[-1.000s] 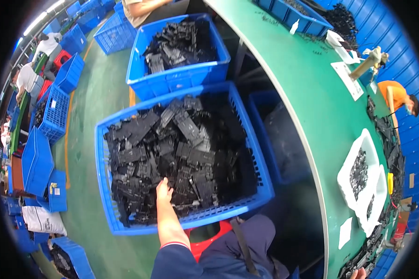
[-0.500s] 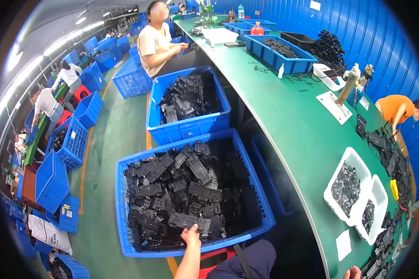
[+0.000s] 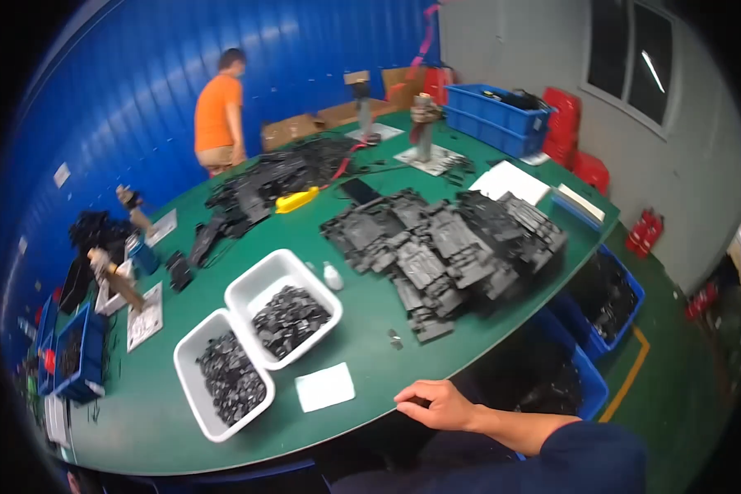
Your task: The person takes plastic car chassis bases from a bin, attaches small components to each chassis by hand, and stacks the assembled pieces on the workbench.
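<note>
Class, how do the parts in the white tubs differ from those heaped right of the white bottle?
The tub parts are small; the heaped parts are much larger. The tub parts sit inside white tubs; the heaped parts are piled on the green table. Both look dark.

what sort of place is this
Probably a factory workshop or assembly area: a long green worktable bears heaped black plastic parts and white tubs of small dark pieces, with a blue crate at its far edge.
</note>
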Tool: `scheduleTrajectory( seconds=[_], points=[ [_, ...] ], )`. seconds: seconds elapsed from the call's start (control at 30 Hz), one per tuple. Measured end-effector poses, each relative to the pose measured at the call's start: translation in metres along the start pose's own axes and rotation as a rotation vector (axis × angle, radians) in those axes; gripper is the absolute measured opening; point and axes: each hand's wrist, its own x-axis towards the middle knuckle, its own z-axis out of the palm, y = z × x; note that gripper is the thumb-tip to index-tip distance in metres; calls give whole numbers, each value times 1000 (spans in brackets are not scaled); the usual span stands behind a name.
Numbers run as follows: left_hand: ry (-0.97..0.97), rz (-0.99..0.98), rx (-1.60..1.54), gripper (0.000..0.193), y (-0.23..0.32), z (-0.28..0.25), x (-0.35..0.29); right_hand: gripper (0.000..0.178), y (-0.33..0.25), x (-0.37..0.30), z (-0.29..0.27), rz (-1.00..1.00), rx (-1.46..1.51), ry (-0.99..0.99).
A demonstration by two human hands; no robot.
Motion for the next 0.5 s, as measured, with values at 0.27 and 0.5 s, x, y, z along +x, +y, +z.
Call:
scheduleTrajectory(
  seconds=[0.27, 0.5],
  points=[
    [-255, 119, -132, 37, 13, 295, -50, 9, 1, -18, -48, -11, -112, 197],
    [-232, 102, -148, 54, 12, 303, -80, 11, -1, 14, -28, -50, -81, 120]
  ],
)
